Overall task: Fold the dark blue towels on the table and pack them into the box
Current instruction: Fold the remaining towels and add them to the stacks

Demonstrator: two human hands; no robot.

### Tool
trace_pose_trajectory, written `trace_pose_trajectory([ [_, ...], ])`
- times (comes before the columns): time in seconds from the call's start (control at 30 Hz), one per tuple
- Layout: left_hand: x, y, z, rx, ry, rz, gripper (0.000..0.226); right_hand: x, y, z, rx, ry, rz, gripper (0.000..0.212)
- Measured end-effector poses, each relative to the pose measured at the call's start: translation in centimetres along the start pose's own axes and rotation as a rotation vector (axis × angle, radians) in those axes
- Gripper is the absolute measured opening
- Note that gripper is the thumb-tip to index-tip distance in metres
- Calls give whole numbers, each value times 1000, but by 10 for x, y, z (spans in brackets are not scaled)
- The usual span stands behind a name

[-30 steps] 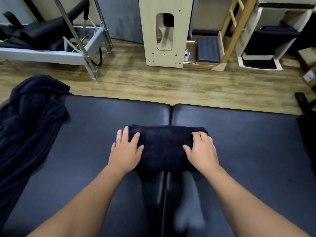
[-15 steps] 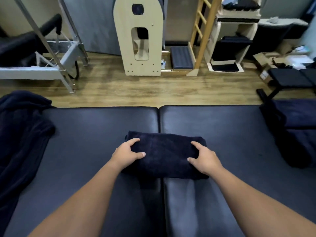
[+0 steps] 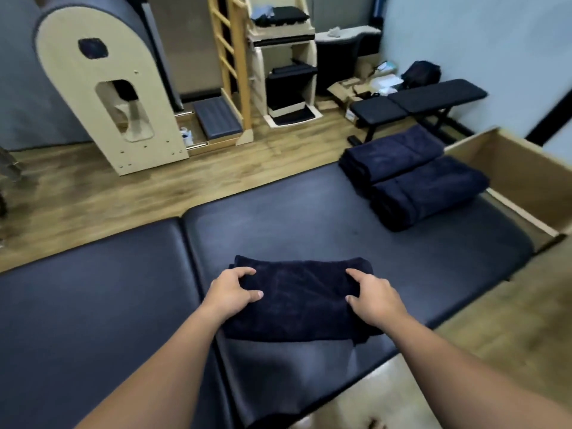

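Observation:
A folded dark blue towel (image 3: 300, 298) lies on the black padded table (image 3: 309, 218) in front of me. My left hand (image 3: 230, 294) grips its left end, fingers curled over the edge and thumb on top. My right hand (image 3: 376, 297) grips its right end the same way. Two more folded dark blue towels, one (image 3: 393, 153) behind the other (image 3: 430, 188), sit at the table's far right. Beside them stands an open cardboard box (image 3: 510, 168), its inside hidden from here.
Wooden floor lies beyond the table. A pale wooden barrel-shaped apparatus (image 3: 105, 88), a ladder frame (image 3: 229, 57) and a black bench (image 3: 418, 102) stand at the back. A seam (image 3: 198, 280) splits the table's two pads.
My view has swung to the right, bringing the stacked towels and the box into sight. Both hands went from lying flat on the towel to gripping its ends.

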State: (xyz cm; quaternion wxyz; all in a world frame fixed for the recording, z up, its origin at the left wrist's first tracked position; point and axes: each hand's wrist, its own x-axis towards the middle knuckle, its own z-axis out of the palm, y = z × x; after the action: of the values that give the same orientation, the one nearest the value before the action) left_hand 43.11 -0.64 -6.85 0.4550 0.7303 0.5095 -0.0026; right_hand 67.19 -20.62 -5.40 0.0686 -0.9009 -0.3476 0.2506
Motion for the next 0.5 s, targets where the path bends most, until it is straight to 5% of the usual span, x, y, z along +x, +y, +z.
trace_pose_trajectory([
  [0.5, -10, 226, 217, -152, -40, 77, 54, 30, 265, -157, -59, 150, 49, 66],
])
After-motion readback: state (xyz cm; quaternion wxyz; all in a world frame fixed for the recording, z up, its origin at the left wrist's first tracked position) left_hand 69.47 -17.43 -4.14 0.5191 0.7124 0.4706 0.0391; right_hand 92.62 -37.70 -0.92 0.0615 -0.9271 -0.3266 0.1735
